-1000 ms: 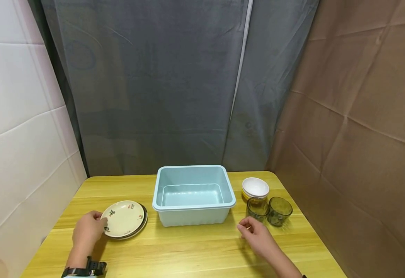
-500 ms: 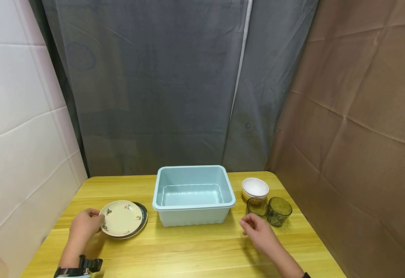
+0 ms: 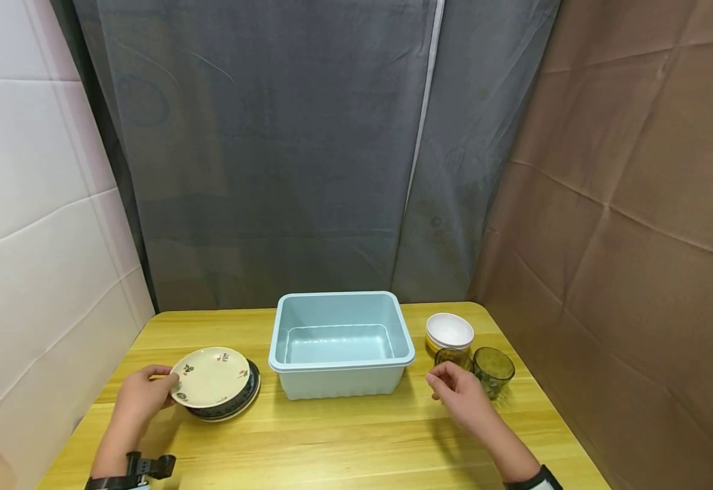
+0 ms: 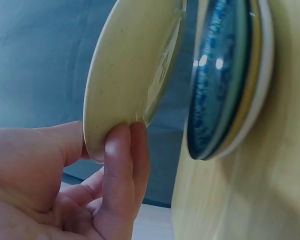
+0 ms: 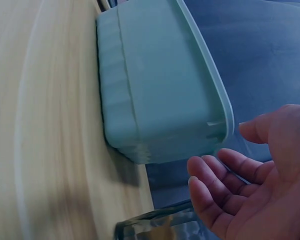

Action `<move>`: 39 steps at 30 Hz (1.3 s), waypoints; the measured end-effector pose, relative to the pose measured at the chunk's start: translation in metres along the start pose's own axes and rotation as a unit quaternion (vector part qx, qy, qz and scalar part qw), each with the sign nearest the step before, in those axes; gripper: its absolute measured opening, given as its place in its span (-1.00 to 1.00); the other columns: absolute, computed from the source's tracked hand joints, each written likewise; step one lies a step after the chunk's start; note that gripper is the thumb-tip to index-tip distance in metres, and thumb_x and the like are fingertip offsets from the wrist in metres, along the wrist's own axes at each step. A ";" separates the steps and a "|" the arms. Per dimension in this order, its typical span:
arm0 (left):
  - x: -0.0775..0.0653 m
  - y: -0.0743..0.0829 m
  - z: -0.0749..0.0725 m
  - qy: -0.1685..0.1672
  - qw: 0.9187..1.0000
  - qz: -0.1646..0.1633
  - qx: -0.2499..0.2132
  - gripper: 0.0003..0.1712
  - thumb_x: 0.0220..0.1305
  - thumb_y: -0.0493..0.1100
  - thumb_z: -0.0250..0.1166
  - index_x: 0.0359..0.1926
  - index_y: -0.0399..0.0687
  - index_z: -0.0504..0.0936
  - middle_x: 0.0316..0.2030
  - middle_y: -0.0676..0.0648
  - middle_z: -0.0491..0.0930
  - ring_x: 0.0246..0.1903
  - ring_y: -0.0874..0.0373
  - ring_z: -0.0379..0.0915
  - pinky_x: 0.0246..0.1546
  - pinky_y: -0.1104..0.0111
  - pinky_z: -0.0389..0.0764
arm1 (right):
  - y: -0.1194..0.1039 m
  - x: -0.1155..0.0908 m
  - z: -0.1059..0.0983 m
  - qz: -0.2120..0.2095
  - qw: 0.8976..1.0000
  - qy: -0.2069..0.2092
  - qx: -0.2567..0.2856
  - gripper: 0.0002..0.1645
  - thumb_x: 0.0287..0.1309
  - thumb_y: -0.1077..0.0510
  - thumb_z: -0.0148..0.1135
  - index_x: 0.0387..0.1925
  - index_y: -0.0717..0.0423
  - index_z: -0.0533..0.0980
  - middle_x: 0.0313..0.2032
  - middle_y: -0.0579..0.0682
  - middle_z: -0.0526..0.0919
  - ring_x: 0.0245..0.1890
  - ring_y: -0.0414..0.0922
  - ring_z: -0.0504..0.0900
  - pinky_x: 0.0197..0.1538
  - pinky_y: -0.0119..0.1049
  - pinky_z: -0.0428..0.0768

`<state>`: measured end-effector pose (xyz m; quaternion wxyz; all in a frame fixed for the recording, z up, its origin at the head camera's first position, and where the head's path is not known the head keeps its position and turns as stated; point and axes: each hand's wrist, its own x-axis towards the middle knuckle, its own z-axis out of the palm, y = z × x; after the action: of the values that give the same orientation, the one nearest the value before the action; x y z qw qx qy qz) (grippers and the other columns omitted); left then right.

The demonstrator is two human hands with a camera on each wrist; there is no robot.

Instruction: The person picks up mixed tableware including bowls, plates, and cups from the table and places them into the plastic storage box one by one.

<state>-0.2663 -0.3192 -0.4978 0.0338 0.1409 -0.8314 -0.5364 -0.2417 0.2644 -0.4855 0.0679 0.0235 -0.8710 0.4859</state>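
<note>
My left hand (image 3: 142, 395) pinches the left edge of a cream plate (image 3: 209, 378) with small floral prints. Thumb and fingers grip opposite faces of its rim in the left wrist view. That plate is raised and tilted, with a gap between it and a dark blue patterned plate (image 4: 210, 100), which tops a stack on the table. My right hand (image 3: 463, 395) hovers with loosely curled fingers and holds nothing. It overlaps one dark green glass (image 3: 451, 356) in the head view, and a second green glass (image 3: 494, 371) stands beside it.
A light blue plastic bin (image 3: 342, 383) stands mid-table with nothing inside. Stacked bowls (image 3: 450, 331), the top one white, sit behind the glasses. A grey curtain (image 3: 271, 170) hangs behind the wooden table (image 3: 332, 442), with cloth walls at both sides.
My left hand has lifted the cream plate up and slightly left off the stack, uncovering more of the dark plate. My right hand has drifted a little right and up.
</note>
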 end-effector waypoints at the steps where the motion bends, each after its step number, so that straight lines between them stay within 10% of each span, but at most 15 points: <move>1: -0.001 0.001 -0.002 -0.003 1.000 -0.001 -0.010 -0.45 0.56 -0.21 0.19 0.32 -0.63 0.45 -0.04 -0.43 0.64 -0.34 0.13 0.66 -0.29 0.29 0.81 | -0.001 0.001 -0.001 -0.001 1.000 0.000 0.000 -0.87 0.59 0.17 0.34 -0.07 0.19 0.66 -0.32 -0.06 0.71 -0.31 -0.14 0.71 -0.27 -0.31 0.65; 19: -0.015 0.058 -0.012 -0.061 0.997 0.032 -0.030 -0.44 0.65 -0.19 0.19 0.44 -0.52 0.37 -0.05 -0.18 0.65 -0.28 0.16 0.61 -0.23 0.40 0.74 | -0.029 0.027 -0.031 0.026 0.996 -0.035 0.076 -0.67 0.66 0.09 0.26 0.13 0.32 0.55 -0.11 0.08 0.73 -0.07 0.05 0.74 -0.10 -0.16 0.74; 39: -0.025 0.119 0.036 -0.170 0.976 0.109 -0.078 -0.50 0.64 -0.22 0.21 0.40 -0.47 0.42 0.07 -0.28 0.64 -0.20 0.03 0.63 -0.18 0.34 0.74 | -0.082 0.044 -0.006 -0.022 0.985 -0.123 0.117 -0.58 0.68 0.04 0.23 0.22 0.34 0.55 -0.02 0.18 0.73 0.00 0.13 0.77 0.13 -0.02 0.76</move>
<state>-0.2734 -0.2347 -0.4030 -0.0389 -0.0464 -0.7908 -0.6091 -0.2762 0.2273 -0.4072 -0.0320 0.1101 -0.8089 0.5767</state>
